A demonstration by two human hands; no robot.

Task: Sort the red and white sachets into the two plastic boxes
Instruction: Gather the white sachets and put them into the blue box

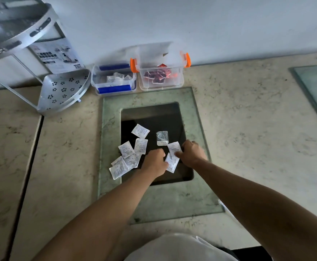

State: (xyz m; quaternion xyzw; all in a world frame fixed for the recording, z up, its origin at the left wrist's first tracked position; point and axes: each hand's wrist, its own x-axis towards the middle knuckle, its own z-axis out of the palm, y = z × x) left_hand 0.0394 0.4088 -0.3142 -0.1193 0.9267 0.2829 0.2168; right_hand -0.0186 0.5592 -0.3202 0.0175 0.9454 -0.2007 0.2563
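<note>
Several white sachets lie spread on the dark glass panel in the middle of the floor. My left hand pinches a white sachet at its lower edge. My right hand has its fingers on another white sachet just above. One clear sachet lies apart, further back. By the wall stand two clear boxes: the blue-clipped box holds white sachets, the orange-clipped box holds red sachets.
A silver metal corner shelf and its printed carton stand at the back left, close to the blue-clipped box. The glass panel sits in a greenish stone frame on the marble floor. Another glass pane lies at the right edge.
</note>
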